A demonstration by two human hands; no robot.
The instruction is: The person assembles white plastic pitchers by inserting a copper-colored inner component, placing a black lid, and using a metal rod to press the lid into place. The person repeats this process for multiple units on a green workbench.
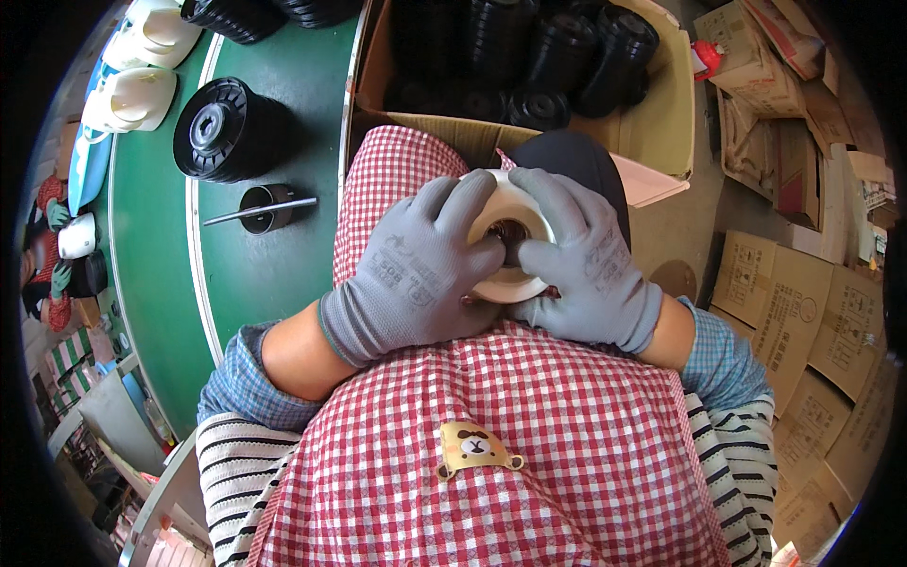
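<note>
In my lap I hold a cream-white round hollow part (518, 199) between both hands, its wide rim facing up. Something dark and shiny shows inside its opening; what that is I cannot make out. My left hand (411, 260), in a grey glove, wraps the part's left side with the thumb at the opening. The right hand (593, 260), gloved alike, clasps the other side, its thumb also reaching over the rim. The part's underside is hidden by my hands.
An open cardboard box (661, 123) with black round parts stands ahead. On the green table (255, 331) at left are a black ring-shaped stack (222, 132), a small dark cup with a metal rod (265, 210) and cream-white jugs (132, 99). Cartons (784, 293) line the right. Another person's gloved hands (59, 246) show far left.
</note>
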